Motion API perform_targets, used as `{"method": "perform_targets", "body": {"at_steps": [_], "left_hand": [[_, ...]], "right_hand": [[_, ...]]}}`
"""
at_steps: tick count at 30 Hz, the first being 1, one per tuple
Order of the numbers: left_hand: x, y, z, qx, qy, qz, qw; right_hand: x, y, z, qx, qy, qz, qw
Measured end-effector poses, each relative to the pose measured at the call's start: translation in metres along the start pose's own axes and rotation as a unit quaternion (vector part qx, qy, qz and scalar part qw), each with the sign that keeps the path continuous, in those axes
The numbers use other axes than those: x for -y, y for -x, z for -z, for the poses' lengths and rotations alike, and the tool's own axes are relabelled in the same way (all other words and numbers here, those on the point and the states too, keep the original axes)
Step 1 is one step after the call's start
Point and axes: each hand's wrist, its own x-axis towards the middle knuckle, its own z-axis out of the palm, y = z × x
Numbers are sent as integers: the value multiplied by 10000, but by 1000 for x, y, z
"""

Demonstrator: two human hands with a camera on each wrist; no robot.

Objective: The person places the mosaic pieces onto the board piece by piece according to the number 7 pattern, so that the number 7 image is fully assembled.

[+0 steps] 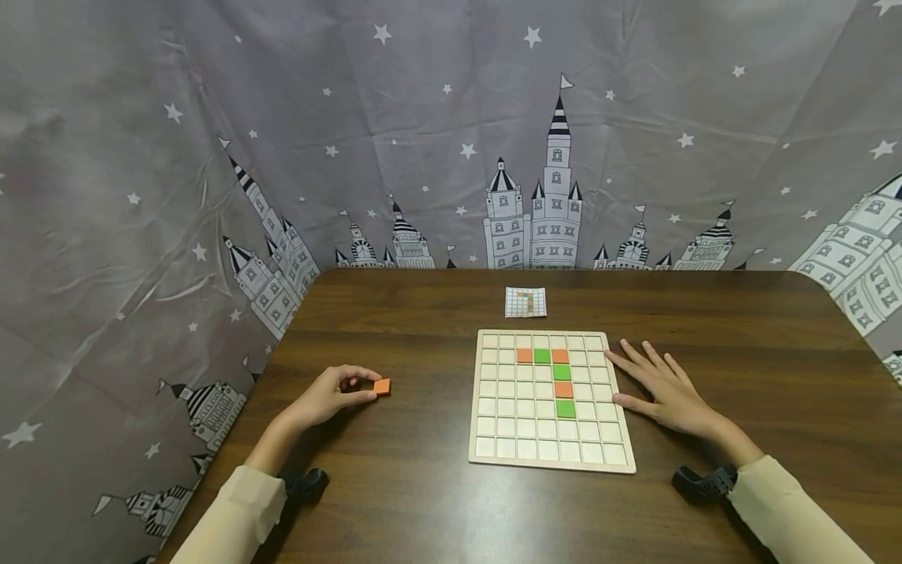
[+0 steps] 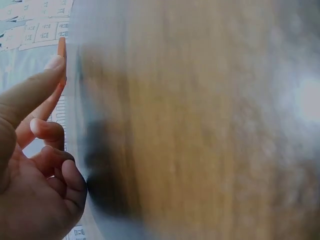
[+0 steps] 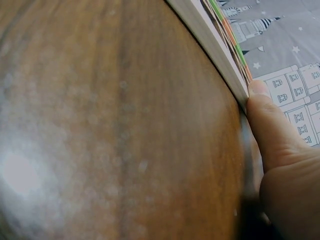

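Between thumb and forefinger, my left hand (image 1: pixel 331 395) pinches an orange square tile (image 1: pixel 382 386) over the left part of the table. The left wrist view shows that tile (image 2: pixel 62 55) edge-on at the fingertips, the other fingers curled in below. A pale wooden grid board (image 1: pixel 517 453) lies right of centre. Orange and green tiles sit in some of its cells, three across a row and several running down a column, such as a green tile (image 1: pixel 566 408). My right hand (image 1: pixel 669 394) rests with spread fingers at the board's right edge, thumb touching the rim.
Behind the board lies a small printed card (image 1: pixel 525 302) with a coloured grid pattern. The brown wooden table (image 1: pixel 416 501) reaches back to a grey curtain (image 1: pixel 423 117) printed with castles and stars. Each wrist wears a black band.
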Motion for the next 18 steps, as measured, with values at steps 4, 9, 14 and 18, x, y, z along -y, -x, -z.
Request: {"method": "perform_targets", "body": {"at_steps": [4, 9, 14, 18], "left_hand": [[-6, 1, 0, 4, 132, -50, 9999], [-14, 1, -3, 59, 248, -130, 9996], [-23, -1, -7, 7, 253, -208, 9995], [-33, -2, -11, 59, 331, -187, 9993]], "right_hand": [[0, 0, 0, 2, -7, 3, 10000], [1, 0, 0, 4, -9, 12, 10000], [1, -1, 0, -9, -19, 25, 10000], [1, -1, 0, -9, -32, 15, 10000]]}}
